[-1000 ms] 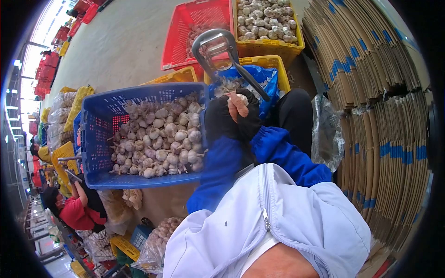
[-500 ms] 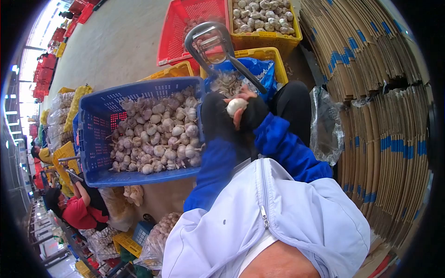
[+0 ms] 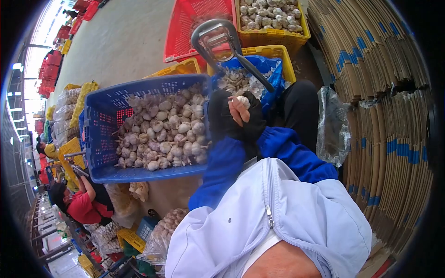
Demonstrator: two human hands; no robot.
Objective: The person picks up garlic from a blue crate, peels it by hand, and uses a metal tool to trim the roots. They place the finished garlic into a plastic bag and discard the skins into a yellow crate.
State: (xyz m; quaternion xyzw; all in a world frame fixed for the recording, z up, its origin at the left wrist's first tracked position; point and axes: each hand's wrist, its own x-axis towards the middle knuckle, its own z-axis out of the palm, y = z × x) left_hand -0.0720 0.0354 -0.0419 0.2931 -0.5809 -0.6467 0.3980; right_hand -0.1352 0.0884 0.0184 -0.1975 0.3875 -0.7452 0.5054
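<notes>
A pale garlic bulb (image 3: 243, 101) sits between my two hands, close above my lap. My right hand (image 3: 253, 118), in a black fingerless glove, is closed round it, with bare fingers showing. My left hand (image 3: 234, 124), also dark-gloved, presses in from the left against the bulb and is partly lost against the black trousers. Just beyond the hands, a blue bag (image 3: 274, 82) in a yellow crate (image 3: 288, 69) holds papery garlic skins (image 3: 238, 82). Left of my hands stands a blue crate (image 3: 104, 99) heaped with garlic bulbs (image 3: 169, 125).
A grey metal frame with a dark bar (image 3: 252, 72) juts over the bag. Beyond are a red crate (image 3: 178, 32) and another yellow crate of garlic (image 3: 271, 16). Flattened cardboard boxes (image 3: 389, 139) are stacked at right, beside clear plastic (image 3: 333, 125). A person in red (image 3: 85, 206) sits at left.
The bulb has turned and is now more covered by my fingers, which have curled in closer. The whole view has shifted slightly, so the surroundings sit a little further right.
</notes>
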